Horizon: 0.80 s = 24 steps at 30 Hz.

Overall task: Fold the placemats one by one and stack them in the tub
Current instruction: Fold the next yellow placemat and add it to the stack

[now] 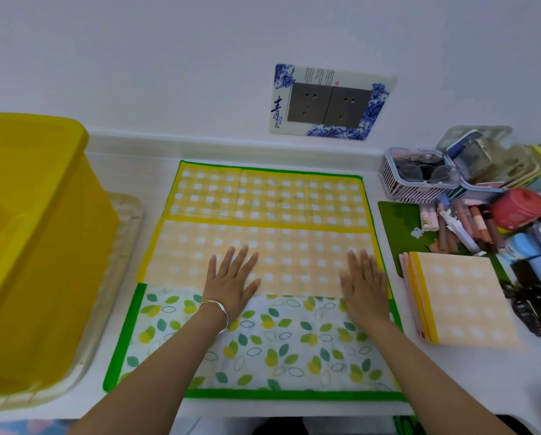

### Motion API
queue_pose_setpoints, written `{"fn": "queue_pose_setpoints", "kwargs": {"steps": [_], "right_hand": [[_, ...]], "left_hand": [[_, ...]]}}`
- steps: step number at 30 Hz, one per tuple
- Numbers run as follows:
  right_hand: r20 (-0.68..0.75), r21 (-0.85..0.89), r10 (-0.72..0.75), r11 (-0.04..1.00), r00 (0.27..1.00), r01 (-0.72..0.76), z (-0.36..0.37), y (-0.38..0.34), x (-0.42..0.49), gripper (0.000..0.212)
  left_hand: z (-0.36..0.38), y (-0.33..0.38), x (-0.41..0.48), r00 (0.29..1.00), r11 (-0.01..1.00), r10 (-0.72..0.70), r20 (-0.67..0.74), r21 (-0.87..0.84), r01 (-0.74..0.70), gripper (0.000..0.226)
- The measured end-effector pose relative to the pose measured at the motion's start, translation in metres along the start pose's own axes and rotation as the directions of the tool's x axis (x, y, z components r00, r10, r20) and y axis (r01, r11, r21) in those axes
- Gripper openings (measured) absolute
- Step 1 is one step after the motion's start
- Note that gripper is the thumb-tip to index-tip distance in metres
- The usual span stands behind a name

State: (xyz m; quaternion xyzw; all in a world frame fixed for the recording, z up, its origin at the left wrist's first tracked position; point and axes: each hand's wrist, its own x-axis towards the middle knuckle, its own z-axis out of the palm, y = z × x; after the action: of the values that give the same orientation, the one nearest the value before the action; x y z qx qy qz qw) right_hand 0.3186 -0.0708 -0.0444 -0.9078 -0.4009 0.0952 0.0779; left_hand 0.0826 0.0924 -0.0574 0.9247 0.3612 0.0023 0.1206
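A yellow checked placemat (269,196) lies in the middle of the white counter, its near half folded over so the pale underside (294,255) faces up. Under it lies a green-edged leaf-print placemat (262,346). My left hand (231,284) and my right hand (363,287) press flat, fingers spread, on the folded flap's near edge. A yellow tub (33,246) stands at the left. A stack of folded placemats (460,296) rests at the right.
The tub stands on a clear tray (118,255). At the right are a white basket with glasses (419,180), a green mat (397,227) with pens and small items, and a red lidded pot (518,208). A wall socket (328,105) is behind.
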Motion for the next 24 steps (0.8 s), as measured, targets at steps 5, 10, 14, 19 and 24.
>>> {"fn": "queue_pose_setpoints", "kwargs": {"steps": [5, 10, 14, 19, 24], "right_hand": [[-0.1, 0.173, -0.046, 0.983, 0.994, 0.063, 0.006, -0.083, -0.009, 0.052], [-0.042, 0.175, -0.205, 0.962, 0.978, 0.21, 0.034, -0.151, -0.015, 0.073], [-0.063, 0.093, -0.216, 0.971, 0.974, 0.222, 0.049, -0.148, -0.015, 0.082], [-0.066, 0.065, -0.194, 0.978, 0.979, 0.199, 0.049, -0.148, -0.014, 0.066], [-0.028, 0.076, -0.222, 0.972, 0.975, 0.224, 0.048, -0.145, -0.016, 0.08]], "left_hand": [[0.004, 0.001, 0.001, 1.0, 1.0, -0.001, -0.026, -0.01, 0.0, 0.078], [0.0, -0.003, 0.0, 0.998, 0.997, -0.062, 0.021, 0.044, 0.061, 0.054], [-0.005, -0.002, -0.001, 0.998, 0.998, -0.057, 0.028, 0.014, 0.056, 0.05], [-0.005, -0.021, -0.005, 0.994, 0.995, -0.103, 0.043, 0.01, 0.103, 0.052], [-0.011, -0.073, -0.02, 0.978, 0.98, -0.192, -0.081, 0.042, 0.196, 0.076]]}}
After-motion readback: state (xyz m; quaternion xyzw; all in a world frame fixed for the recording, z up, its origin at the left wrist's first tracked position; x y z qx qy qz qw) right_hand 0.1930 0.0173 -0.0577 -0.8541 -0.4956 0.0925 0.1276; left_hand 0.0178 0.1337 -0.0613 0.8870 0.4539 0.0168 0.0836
